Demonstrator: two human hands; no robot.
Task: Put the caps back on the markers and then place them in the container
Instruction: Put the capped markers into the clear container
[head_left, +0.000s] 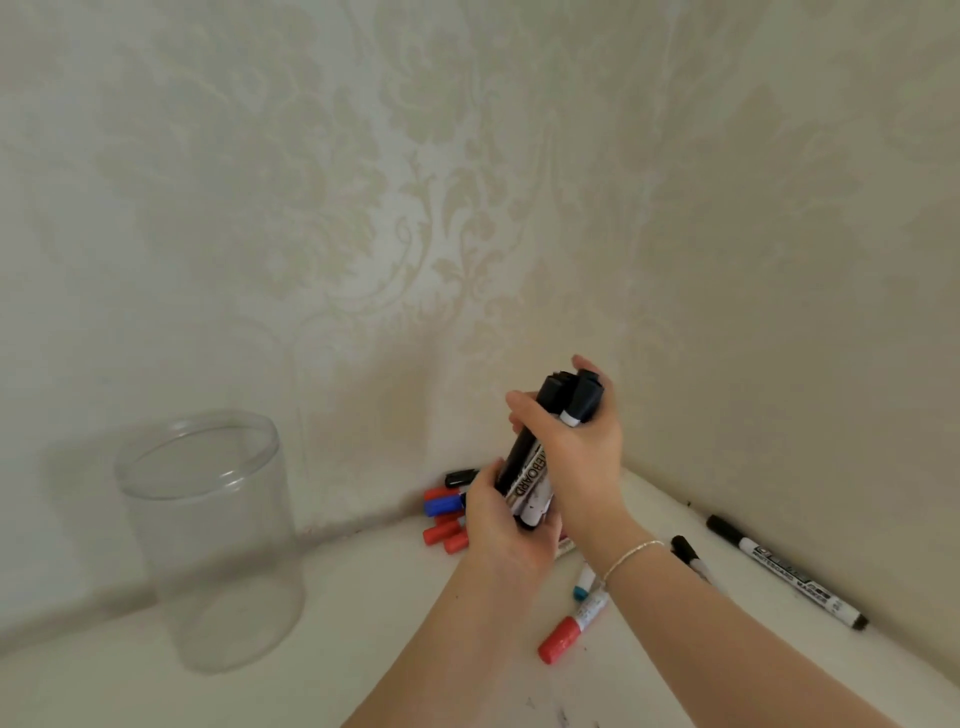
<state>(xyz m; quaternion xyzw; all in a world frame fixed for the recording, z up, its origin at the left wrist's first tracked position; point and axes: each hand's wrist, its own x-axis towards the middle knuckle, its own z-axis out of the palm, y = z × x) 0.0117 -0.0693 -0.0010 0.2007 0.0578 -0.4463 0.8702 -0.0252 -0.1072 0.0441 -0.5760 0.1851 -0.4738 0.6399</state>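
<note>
A bundle of black-capped whiteboard markers (530, 467) is held upright above the white table's corner. My left hand (506, 525) grips the lower end of the bundle. My right hand (582, 452) wraps the upper end, its fingers over the black caps (582, 397). A clear, empty cylindrical container (208, 540) stands on the table to the left, well apart from both hands. Loose red, blue and black caps (444, 512) lie in the corner behind my left hand.
On the white table (311, 649) to the right lie a red-capped marker (571, 631), a blue-tipped marker (583, 584), a black-capped marker (693, 558) and a long black marker (784, 571) along the wall. Patterned walls close the corner behind.
</note>
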